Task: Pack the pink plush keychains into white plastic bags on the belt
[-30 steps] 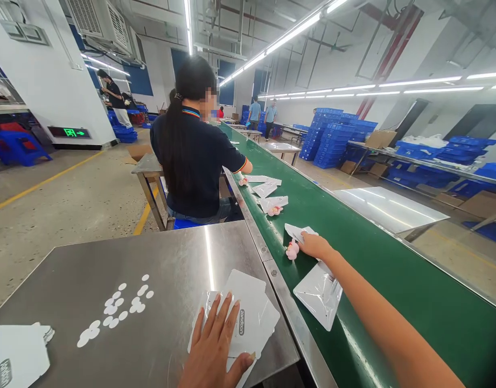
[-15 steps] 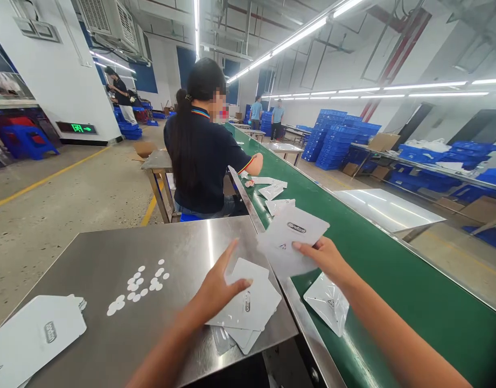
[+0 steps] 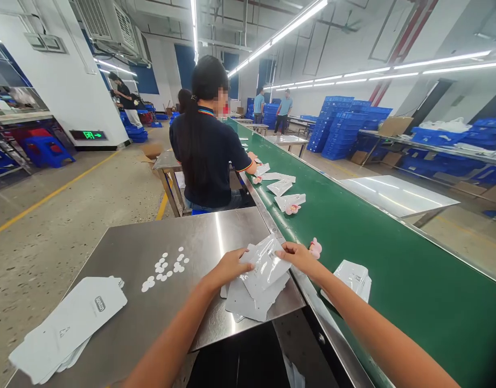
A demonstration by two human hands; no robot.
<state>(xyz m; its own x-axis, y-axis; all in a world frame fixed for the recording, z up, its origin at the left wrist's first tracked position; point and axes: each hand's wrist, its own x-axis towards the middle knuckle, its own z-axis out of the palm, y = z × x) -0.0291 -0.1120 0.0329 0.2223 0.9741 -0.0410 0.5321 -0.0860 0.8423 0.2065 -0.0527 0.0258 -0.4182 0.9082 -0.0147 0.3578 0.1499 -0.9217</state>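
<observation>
My left hand [image 3: 231, 265] and my right hand [image 3: 298, 257] pinch opposite sides of a shiny white pouch [image 3: 267, 261]. It is above a loose pile of flat white pouches or cards [image 3: 251, 306] at the right edge of the metal table [image 3: 130, 345]. Small white discs [image 3: 163, 276] lie scattered left of my left hand. A stack of white printed cards or pouches [image 3: 80, 323] lies farther left. On the green conveyor belt [image 3: 393, 269], a small pink figure [image 3: 315, 248] sits just past my right hand, and white pouches [image 3: 350, 280] lie beyond my right forearm.
The belt's metal rail [image 3: 308, 296] runs along the table. Farther up the belt are several white pouches [image 3: 280, 187] and another pink figure [image 3: 292, 209]. A co-worker [image 3: 209, 145] sits ahead, left of the belt. Blue crates [image 3: 332, 129] stand stacked at the back right.
My right hand has come left from over the belt, where it held a white card or pouch. My left hand, spread before, now grips the pouch too. A pink figure shows by my right hand.
</observation>
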